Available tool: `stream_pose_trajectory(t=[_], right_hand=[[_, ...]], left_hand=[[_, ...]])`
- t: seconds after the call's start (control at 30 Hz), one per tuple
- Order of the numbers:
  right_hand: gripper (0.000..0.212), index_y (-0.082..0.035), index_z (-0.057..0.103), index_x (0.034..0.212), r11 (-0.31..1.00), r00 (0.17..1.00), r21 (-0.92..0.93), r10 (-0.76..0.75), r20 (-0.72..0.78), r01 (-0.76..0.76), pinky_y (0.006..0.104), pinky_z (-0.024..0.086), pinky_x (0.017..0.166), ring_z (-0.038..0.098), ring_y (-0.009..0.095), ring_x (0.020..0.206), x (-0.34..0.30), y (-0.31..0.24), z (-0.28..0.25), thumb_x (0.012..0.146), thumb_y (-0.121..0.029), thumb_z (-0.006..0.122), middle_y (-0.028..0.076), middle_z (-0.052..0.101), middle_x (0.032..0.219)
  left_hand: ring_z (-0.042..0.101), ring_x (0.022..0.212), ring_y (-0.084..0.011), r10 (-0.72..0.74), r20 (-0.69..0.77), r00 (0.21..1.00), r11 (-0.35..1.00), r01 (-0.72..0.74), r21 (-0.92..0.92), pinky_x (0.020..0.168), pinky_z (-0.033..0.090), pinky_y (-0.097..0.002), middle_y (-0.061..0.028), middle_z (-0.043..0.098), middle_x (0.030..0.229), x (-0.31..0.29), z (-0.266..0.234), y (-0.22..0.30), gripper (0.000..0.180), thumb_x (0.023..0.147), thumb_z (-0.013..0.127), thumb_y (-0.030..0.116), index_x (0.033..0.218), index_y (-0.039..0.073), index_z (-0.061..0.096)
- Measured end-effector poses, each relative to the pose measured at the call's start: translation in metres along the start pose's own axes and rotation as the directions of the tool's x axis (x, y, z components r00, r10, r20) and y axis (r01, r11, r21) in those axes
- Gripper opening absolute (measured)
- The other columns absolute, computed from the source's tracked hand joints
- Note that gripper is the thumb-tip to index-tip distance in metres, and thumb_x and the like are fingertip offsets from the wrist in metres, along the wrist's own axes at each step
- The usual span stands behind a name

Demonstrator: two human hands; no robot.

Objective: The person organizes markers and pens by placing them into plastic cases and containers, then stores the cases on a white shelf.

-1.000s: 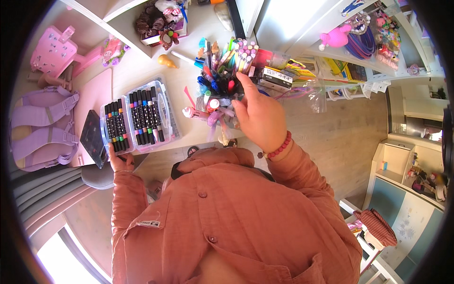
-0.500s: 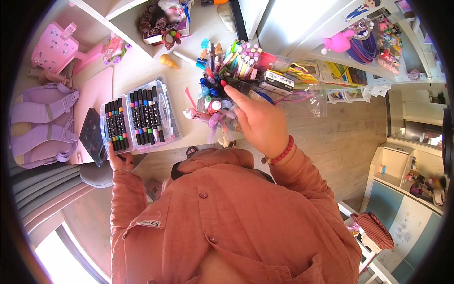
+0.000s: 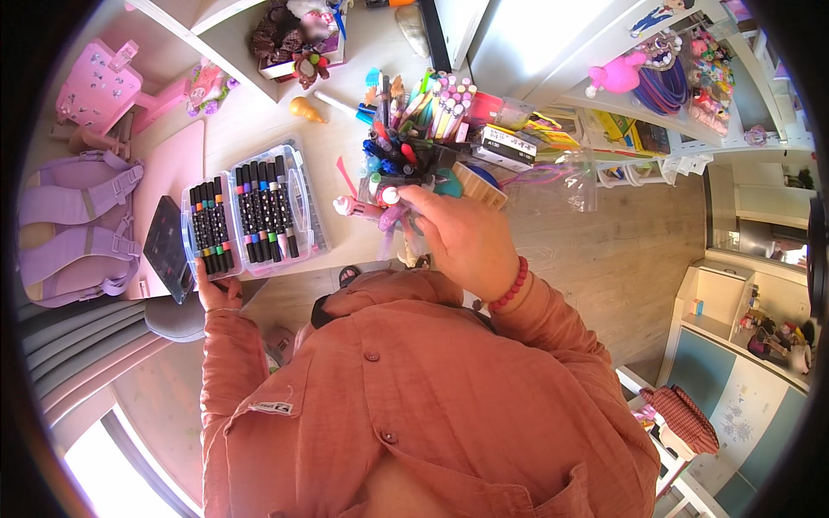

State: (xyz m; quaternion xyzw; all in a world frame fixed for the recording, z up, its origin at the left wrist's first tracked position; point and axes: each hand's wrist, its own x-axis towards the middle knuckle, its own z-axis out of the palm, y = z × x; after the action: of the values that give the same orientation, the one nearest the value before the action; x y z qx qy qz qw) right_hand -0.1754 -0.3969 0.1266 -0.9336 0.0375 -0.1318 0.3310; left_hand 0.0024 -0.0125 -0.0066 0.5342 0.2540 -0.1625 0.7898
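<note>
My right hand is over the front of a crowded pen organizer, index finger stretched out. Its tip is at a white-capped pen, beside a purple bow-topped pen and a pink pen. The other fingers are partly hidden, and nothing shows held. Behind stand dark pens and a bunch of light-capped markers. My left hand grips the near left edge of an open clear plastic case. Rows of black, speckled markers with coloured bands fill both halves of it.
A dark flat case leans left of the marker case, near a pink mat and a lilac backpack. An orange gourd-shaped object lies behind. Right of the pens are a small box and a clear bag.
My right hand has moved nearer to me, from the red-tipped pen to the white-capped one. A teal round thing and a wooden-looking piece now show behind it. My left hand stays put.
</note>
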Motion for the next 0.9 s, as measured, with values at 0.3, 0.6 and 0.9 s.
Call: stream_pose_trajectory(t=[0.3, 0.6, 0.9], right_hand=[[0.028, -0.007, 0.056, 0.108, 0.991, 0.988, 0.132, 0.052, -0.147, -0.033, 0.0333, 0.045, 0.057, 0.058, 0.028, 0.064, 0.000, 0.008, 0.000, 0.079, -0.008, 0.055, 0.013, 0.060, 0.076], [0.026, -0.008, 0.059, 0.104, 0.990, 0.968, -0.136, -0.017, -0.250, -0.018, 0.0356, 0.045, 0.054, 0.058, 0.030, 0.063, 0.044, 0.007, -0.005, 0.079, -0.014, 0.059, 0.013, 0.061, 0.073], [0.008, -0.011, 0.057, 0.077, 0.959, 0.971, -0.283, -0.036, -0.237, -0.033, 0.0394, 0.044, 0.053, 0.057, 0.028, 0.060, 0.062, 0.006, 0.010, 0.074, -0.018, 0.060, 0.009, 0.058, 0.066]], left_hand=[[0.029, 0.027, -0.0147, -0.002, 0.063, 0.998, 0.998, -0.002, 0.056, 0.027, 0.018, -0.0246, -0.0027, 0.054, 0.056, -0.006, 0.001, 0.000, 0.045, 0.081, 0.048, 0.057, 0.080, 0.012, 0.056], [0.032, 0.027, -0.0154, -0.041, 0.084, 0.996, 0.997, 0.035, 0.066, 0.026, 0.018, -0.0255, -0.0023, 0.054, 0.055, 0.003, -0.011, 0.000, 0.045, 0.081, 0.049, 0.057, 0.075, 0.012, 0.055], [0.025, 0.025, -0.0158, -0.051, -0.018, 0.999, 0.985, 0.053, 0.163, 0.026, 0.013, -0.0293, -0.0039, 0.038, 0.037, -0.005, 0.004, 0.000, 0.059, 0.079, 0.040, 0.066, 0.060, 0.011, 0.052]])
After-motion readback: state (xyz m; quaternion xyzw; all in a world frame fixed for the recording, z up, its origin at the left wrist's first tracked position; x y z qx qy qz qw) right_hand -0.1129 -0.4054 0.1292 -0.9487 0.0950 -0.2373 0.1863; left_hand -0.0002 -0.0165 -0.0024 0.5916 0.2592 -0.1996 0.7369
